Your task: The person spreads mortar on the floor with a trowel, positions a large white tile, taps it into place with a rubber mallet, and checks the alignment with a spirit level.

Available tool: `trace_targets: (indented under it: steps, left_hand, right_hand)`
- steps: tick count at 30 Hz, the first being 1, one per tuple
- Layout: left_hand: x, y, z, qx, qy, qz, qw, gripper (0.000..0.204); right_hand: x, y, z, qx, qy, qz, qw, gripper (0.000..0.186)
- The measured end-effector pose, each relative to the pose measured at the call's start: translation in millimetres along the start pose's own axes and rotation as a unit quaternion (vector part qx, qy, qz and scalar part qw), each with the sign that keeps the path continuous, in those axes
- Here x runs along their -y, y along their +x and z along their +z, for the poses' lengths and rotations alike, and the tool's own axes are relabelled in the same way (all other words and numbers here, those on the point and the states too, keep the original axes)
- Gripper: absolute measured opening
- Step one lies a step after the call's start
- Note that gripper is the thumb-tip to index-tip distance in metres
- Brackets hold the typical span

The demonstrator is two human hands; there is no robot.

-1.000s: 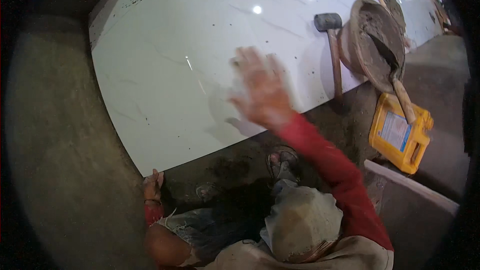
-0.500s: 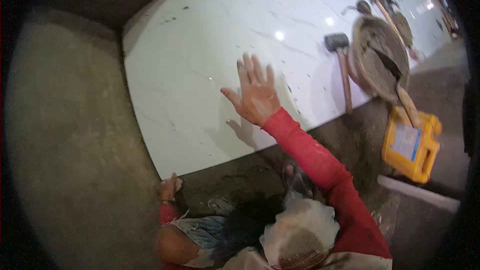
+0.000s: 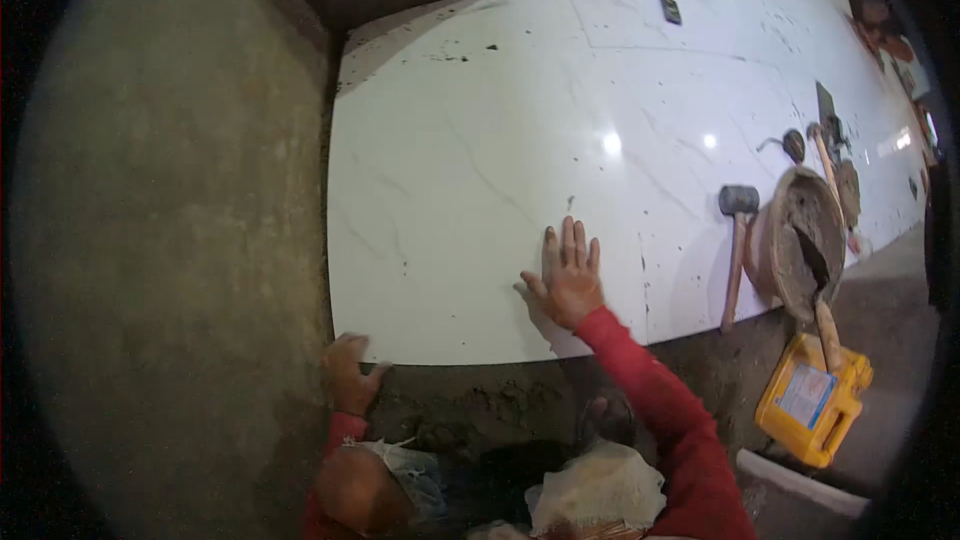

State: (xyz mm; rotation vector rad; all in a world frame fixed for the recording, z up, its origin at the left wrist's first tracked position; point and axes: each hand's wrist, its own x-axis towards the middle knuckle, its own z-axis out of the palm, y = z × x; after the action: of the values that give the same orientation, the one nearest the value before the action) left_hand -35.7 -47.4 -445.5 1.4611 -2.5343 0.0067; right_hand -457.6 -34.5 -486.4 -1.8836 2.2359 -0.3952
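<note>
Down on the floor, a large white marble-look tile (image 3: 480,190) lies flat, glossy and flecked with dark specks, with its near edge running just above a strip of dark, lumpy mortar bed (image 3: 480,405). The right hand (image 3: 568,280) lies flat on the tile close to that near edge, palm down, fingers spread and pointing away from the person, holding nothing; a red sleeve (image 3: 660,410) runs back from it toward the lower edge. The left hand (image 3: 347,375) sits at the tile's near left corner, fingers curled over the edge where the tile meets the bare grey concrete (image 3: 170,270) on the left; whether it grips the edge or only rests against it cannot be told. To the right, well apart from both hands, a rubber mallet (image 3: 737,240) with a wooden handle lies on the tile, its dark head pointing away. Just beside it stands a round mortar pan (image 3: 785,240), crusted grey inside, with a trowel (image 3: 822,305) leaning in it, handle sticking out toward a yellow plastic jug (image 3: 812,398) that rests on the rough floor past the tile's edge. Further white tiles continue beyond, and a small dark rectangular object (image 3: 667,0) lies on one of them far up the picture. At the bottom, the person's bent knees show in worn, dusty trousers (image 3: 595,490).
</note>
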Motion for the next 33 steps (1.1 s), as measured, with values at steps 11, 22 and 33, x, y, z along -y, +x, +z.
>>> trace_targets:
  steps: [11,22,33]
  left_hand:
    - [-28,68,32,0.108,-0.084,0.075,0.988,0.078]
    - [-18,170,41,0.169,-0.024,0.030,0.985,0.085]
    - [-25,193,52,0.124,-0.044,0.038,0.991,0.082]
  right_hand:
    - [-19,208,-74,-0.271,-0.172,0.031,0.947,0.091]
    - [78,166,-56,-0.080,0.075,-0.096,0.989,0.091]
    - [13,58,2,0.032,0.037,-0.008,0.999,0.079]
